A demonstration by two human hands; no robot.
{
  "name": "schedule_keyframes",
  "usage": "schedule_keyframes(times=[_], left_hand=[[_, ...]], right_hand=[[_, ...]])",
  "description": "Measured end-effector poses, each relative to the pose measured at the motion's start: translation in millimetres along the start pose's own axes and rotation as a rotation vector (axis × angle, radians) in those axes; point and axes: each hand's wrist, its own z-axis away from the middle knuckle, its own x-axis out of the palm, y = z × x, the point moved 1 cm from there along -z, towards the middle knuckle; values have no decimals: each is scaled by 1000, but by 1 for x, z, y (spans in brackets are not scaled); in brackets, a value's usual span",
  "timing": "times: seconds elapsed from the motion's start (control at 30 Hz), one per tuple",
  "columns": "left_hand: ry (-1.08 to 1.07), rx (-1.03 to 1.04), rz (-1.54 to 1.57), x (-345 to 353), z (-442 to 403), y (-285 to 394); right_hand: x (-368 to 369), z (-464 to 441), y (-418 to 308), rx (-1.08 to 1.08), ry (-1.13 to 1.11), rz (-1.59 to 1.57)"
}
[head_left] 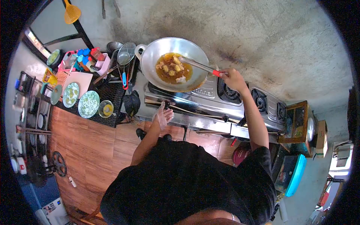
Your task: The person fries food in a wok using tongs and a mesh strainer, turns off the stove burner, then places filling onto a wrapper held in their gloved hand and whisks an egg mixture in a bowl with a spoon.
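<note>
In a wide metal wok (150,71), pieces of food (172,69) sit in bubbling golden-brown oil. My right hand (234,80) is closed around the red-gripped end of metal tongs (200,66), whose far end reaches the food. Below the wok, my left hand (163,115) is in what looks like a clear plastic glove. Its fingers are apart, right by a black stove knob (166,105); whether they touch it I cannot tell. The wok rests on the left part of the gas stove (180,103).
Left of the stove, a black mesh table holds a green patterned plate (89,104), a second plate (71,95), a small bowl (106,109) and a strainer (126,53). Bare burners (229,92) lie to the right. A wooden cabinet (296,123) stands beyond them.
</note>
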Motion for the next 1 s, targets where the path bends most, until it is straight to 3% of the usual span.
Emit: schedule_keyframes(times=[0.2, 0.37, 0.4, 0.47, 0.57, 0.7, 0.77, 0.8, 0.87, 0.9, 1.0], left_hand=[[74, 44, -194, -8, -10, -3], [603, 21, -1221, 45, 22, 22], [600, 23, -1222, 38, 12, 17], [909, 598, -1470, 16, -14, 2], [773, 689, -1542, 35, 17, 12], [685, 637, -1623, -9, -49, 3], [686, 351, -919, -29, -83, -11], [687, 353, -919, -35, -83, -9], [-67, 48, -33, -49, -78, -7], [161, 107, -72, -18, -44, -7], [30, 42, 103, -23, -44, -9]], right_hand=[[-9, 26, -5, 90, -4, -47], [4, 42, 14, 72, 76, -200], [6, 46, 17, 87, 91, -265], [14, 55, 22, 94, 142, -362], [24, 67, 28, 152, 159, -431], [33, 85, 22, 173, 203, -576], [29, 97, 8, 189, 201, -611], [29, 102, 3, 205, 197, -644], [36, 108, 0, 214, 203, -679], [41, 111, 1, 225, 202, -709], [62, 116, 4, 233, 205, -802]])
